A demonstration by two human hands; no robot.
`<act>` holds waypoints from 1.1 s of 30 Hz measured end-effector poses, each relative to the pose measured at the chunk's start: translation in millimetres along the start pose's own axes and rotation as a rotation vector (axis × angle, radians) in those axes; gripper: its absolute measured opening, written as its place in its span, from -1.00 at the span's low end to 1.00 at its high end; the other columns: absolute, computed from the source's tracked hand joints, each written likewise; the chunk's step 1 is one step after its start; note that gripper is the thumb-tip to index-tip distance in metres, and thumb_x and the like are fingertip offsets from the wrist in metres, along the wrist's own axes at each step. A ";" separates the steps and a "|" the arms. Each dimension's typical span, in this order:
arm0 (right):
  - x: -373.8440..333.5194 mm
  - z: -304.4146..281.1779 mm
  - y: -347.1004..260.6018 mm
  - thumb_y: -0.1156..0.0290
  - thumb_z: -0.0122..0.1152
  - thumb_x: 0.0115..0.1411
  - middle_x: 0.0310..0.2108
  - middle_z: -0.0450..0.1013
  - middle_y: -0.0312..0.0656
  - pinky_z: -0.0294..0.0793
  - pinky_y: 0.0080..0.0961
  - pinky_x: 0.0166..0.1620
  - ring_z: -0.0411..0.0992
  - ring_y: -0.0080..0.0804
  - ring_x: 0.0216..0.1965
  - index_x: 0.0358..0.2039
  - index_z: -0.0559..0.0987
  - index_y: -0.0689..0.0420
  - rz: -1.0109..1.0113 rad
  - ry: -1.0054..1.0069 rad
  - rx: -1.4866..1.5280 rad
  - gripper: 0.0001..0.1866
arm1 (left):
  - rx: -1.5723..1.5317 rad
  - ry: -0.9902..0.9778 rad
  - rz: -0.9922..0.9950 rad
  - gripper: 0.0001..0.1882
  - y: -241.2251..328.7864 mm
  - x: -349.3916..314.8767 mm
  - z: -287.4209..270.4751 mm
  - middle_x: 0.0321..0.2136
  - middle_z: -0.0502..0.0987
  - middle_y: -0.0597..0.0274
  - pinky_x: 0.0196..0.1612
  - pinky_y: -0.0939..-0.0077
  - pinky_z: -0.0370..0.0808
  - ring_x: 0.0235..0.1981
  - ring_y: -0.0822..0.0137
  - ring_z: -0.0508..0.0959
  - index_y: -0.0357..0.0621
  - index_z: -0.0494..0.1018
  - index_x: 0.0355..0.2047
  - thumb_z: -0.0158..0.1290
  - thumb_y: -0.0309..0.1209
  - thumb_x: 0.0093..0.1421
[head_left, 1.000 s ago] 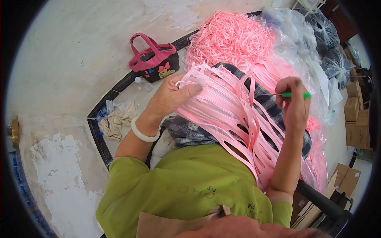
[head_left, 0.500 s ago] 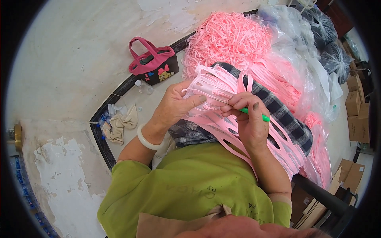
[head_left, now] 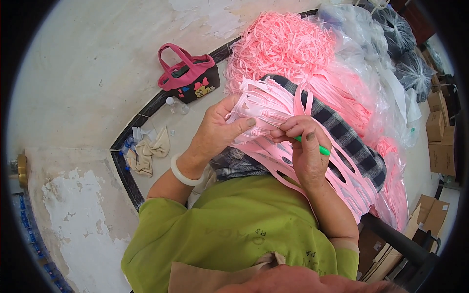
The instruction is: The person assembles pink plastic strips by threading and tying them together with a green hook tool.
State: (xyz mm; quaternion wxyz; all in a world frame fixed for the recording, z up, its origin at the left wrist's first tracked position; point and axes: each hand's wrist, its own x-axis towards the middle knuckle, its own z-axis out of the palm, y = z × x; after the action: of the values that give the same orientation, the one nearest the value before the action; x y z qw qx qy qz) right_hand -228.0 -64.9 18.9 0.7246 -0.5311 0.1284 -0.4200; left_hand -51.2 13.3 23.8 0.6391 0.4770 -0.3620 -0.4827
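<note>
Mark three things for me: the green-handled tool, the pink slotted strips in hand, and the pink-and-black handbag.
Green-handled tool (head_left: 324, 151): head view, exposed end of the handle.
Pink slotted strips (head_left: 267, 114): head view, upper section between the hands.
Pink-and-black handbag (head_left: 193, 76): head view, pink upper band.

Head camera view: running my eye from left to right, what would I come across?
Crumpled beige cloth → left hand → right hand holding a green-handled tool → stacked cardboard boxes.
</note>
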 end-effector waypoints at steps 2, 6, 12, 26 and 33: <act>-0.2 1.6 -0.8 0.24 -0.10 0.29 -0.35 0.41 -0.04 0.45 -0.46 -0.22 0.45 -0.34 -0.32 -0.43 0.45 0.32 -0.078 -0.020 -0.151 -0.64 | 0.161 0.019 0.075 -0.74 -1.8 -1.0 -2.0 -0.36 0.49 0.39 -0.23 0.69 0.37 -0.33 0.62 0.40 -0.26 0.42 -0.17 0.09 -0.55 0.08; -1.6 4.1 1.2 0.37 -0.01 0.21 -0.41 0.44 -0.06 0.43 -0.49 -0.27 0.45 -0.33 -0.36 -0.48 0.47 0.29 -0.224 -0.008 -0.405 -0.76 | 0.382 0.023 0.205 -0.86 -0.8 -1.1 -3.6 -0.52 0.46 0.41 -0.37 0.71 0.34 -0.45 0.65 0.35 -0.25 0.44 -0.33 0.10 -0.56 0.06; 1.4 8.1 -2.5 0.58 0.11 0.02 -0.46 0.44 -0.07 0.40 -0.51 -0.40 0.42 -0.30 -0.46 -0.52 0.47 0.27 -0.405 -0.111 -0.678 -0.97 | 0.575 0.081 0.300 -0.88 -0.5 -1.8 -3.5 -0.71 0.32 0.35 -0.55 0.66 0.26 -0.60 0.64 0.25 -0.24 0.36 -0.55 0.11 -0.57 0.02; -2.8 -0.5 5.7 0.51 0.05 0.09 -0.45 0.47 -0.08 0.41 -0.46 -0.32 0.44 -0.28 -0.42 -0.51 0.49 0.28 -0.295 -0.037 -0.540 -0.89 | 0.297 0.055 0.137 -0.92 -1.5 -5.5 -3.7 -0.48 0.44 0.42 -0.35 0.71 0.32 -0.43 0.64 0.35 -0.23 0.42 -0.39 0.09 -0.55 0.08; -9.3 -8.0 11.2 0.40 0.01 0.18 -0.44 0.48 -0.08 0.39 -0.49 -0.29 0.43 -0.32 -0.40 -0.52 0.48 0.28 -0.219 0.021 -0.470 -0.78 | 0.124 0.037 0.113 -0.84 -2.0 -6.7 -9.1 -0.37 0.45 0.39 -0.26 0.70 0.35 -0.34 0.62 0.38 -0.26 0.40 -0.26 0.06 -0.52 0.13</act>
State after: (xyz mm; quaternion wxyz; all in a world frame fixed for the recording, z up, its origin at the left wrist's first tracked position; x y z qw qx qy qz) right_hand -233.5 -62.4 3.5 0.5303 -0.6912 0.1717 -0.4600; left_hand -45.2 21.9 19.3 0.6411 0.5033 -0.4056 -0.4137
